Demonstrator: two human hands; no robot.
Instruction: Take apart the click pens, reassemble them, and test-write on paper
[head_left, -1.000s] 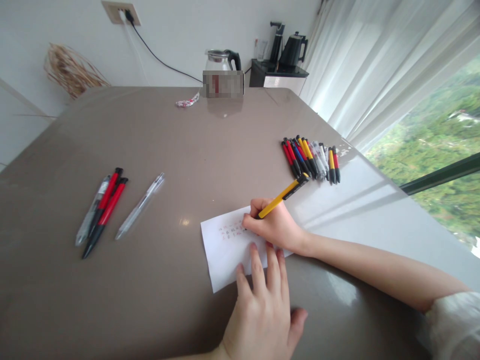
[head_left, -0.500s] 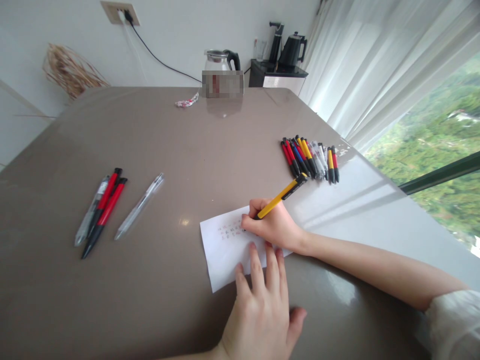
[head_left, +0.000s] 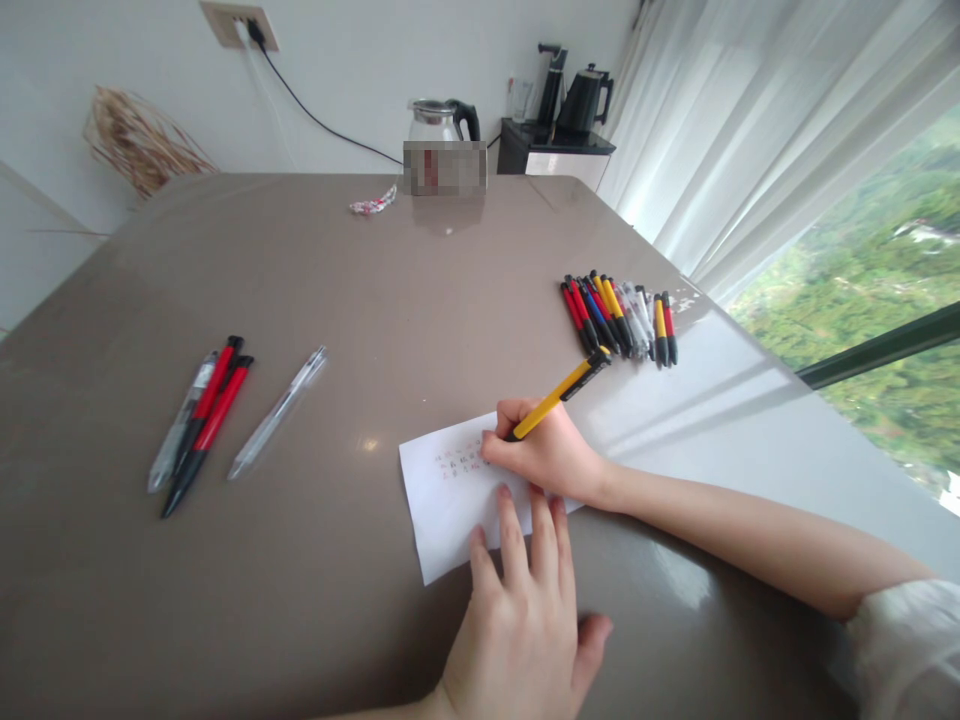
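Writing posture, seen from beside the table point(head_left: 360, 620): at the paper sheet's point(head_left: 442, 530) two o'clock, the right hand point(head_left: 551, 455) curls closely around a yellow-barrelled pen point(head_left: 551, 400); at five, the left hand point(head_left: 517, 620), fingers loosely spread, grips nothing. Light fingertip pressure should steady the sheet.

left hand point(head_left: 516, 625) lies flat, right hand point(head_left: 553, 452) pinches.

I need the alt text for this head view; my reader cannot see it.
The right hand holds a yellow-and-black pen at a white paper sheet with small handwriting; the left hand rests across the sheet's near edge. On the brown table, four pens lie left, more mixed-colour pens right, and a glass kettle stands at the far end.
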